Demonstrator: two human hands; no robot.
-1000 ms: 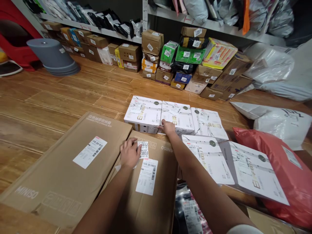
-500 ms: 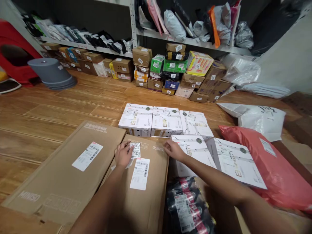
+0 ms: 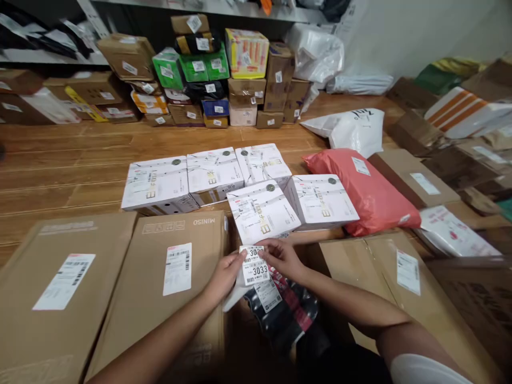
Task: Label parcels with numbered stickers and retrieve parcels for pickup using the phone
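Loosely tilted, a paper label strip (image 3: 255,274) sits pinched at its left edge in the left hand (image 3: 228,271); the right hand (image 3: 281,260) curls in at its upper right corner, fingers nearly together, though I cannot tell whether they grip. The strip hangs over the far end of the ridged, plastic-wrapped black pack (image 3: 276,322). Left of the pack lies a flat cardboard carton (image 3: 148,282); beyond it, a smooth white box (image 3: 262,212); beyond and rightward, a puffy red plastic parcel (image 3: 356,186).
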